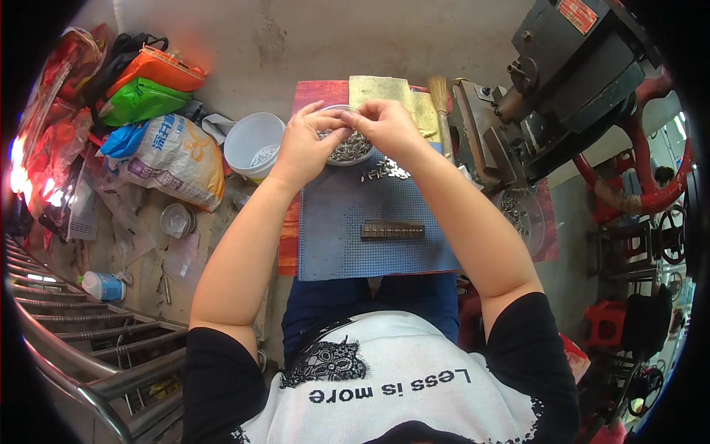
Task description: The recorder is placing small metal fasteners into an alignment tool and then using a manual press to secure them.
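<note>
My left hand (305, 146) and my right hand (386, 126) meet over a round tub (350, 162) of small silvery metal parts at the far side of the work mat. Thumb and fingers of each hand are pinched together near the tub's far rim. Whatever lies between the fingertips is too small or hidden to make out. A loose pile of small metal pieces (389, 170) lies beside the tub, under my right wrist. Closer to me, a dark slotted metal block (393, 229) rests on the blue textured mat (333, 248).
A black machine (562, 81) stands close on the right, with a brush (439, 96) beside it and a clear container (521, 218) of metal parts below. A white bucket (254, 140) is left of the table. Bags (174, 159) and a metal railing (96, 370) fill the left side.
</note>
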### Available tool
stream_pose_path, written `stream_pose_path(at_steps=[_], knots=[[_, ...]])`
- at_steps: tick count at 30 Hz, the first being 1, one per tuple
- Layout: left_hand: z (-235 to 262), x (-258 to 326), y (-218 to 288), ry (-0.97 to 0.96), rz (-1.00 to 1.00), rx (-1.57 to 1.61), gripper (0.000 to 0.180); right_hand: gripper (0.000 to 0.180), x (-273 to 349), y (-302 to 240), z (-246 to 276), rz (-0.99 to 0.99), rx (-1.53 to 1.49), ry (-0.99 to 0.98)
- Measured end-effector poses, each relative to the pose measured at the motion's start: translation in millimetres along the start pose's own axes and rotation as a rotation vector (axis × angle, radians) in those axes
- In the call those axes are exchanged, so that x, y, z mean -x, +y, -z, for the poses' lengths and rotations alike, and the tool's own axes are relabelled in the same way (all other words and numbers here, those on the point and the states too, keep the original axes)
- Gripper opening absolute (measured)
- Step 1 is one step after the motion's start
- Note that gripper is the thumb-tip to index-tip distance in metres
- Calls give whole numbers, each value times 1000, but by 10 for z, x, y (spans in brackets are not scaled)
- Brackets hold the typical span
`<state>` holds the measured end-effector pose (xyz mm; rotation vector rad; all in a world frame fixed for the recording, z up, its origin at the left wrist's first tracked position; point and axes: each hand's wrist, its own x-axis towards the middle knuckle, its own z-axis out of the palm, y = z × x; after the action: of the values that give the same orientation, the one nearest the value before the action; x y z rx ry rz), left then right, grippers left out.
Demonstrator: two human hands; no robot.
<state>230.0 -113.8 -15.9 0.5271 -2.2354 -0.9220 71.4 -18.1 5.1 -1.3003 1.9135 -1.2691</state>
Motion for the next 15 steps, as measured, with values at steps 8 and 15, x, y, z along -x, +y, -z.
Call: stream_pose_path(at_steps=[8,15], knots=[[-17,6,33,22,2,-25,18,30,43,-2,-55,33,-222,-7],[3,41,137,139,-33,-398,25,26,-30,-7,-40,-19,-55,31]])
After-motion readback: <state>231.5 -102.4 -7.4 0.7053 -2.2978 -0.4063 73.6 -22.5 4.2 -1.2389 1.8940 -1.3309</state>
